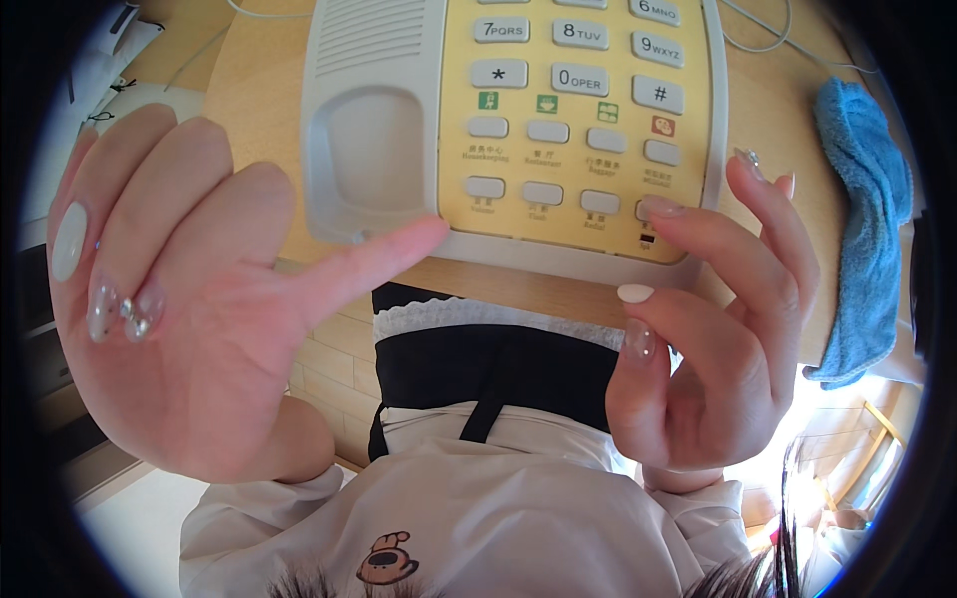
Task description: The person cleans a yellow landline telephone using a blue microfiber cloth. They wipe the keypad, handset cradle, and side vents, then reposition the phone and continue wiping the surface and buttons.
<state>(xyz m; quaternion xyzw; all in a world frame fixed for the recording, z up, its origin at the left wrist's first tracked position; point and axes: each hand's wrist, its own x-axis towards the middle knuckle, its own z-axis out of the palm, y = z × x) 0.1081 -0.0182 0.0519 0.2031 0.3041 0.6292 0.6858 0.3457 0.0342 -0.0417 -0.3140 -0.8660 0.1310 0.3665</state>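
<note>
A desk telephone base [373, 217] in pale grey plastic with a yellow keypad panel [460, 213] fills the upper middle. Its handset recess [366, 161] on the left shows no handset. My left hand [194, 321] is at the left, its four fingers bent and its thumb stretched out to the panel's lower left corner; whether the thumb touches cannot be told. At the lower right of the phone is my right hand [718, 336]. Its index fingertip lies over the last button [643, 211] of the bottom row, and its other fingers are curled apart, holding nothing.
The phone rests on a light wooden table [254, 90]. A blue towel [871, 232] lies along the table's right edge. Thin pale cables [777, 37] run behind the phone. Below the table edge are my dark lower garment [434, 366] and the wooden floor [329, 374].
</note>
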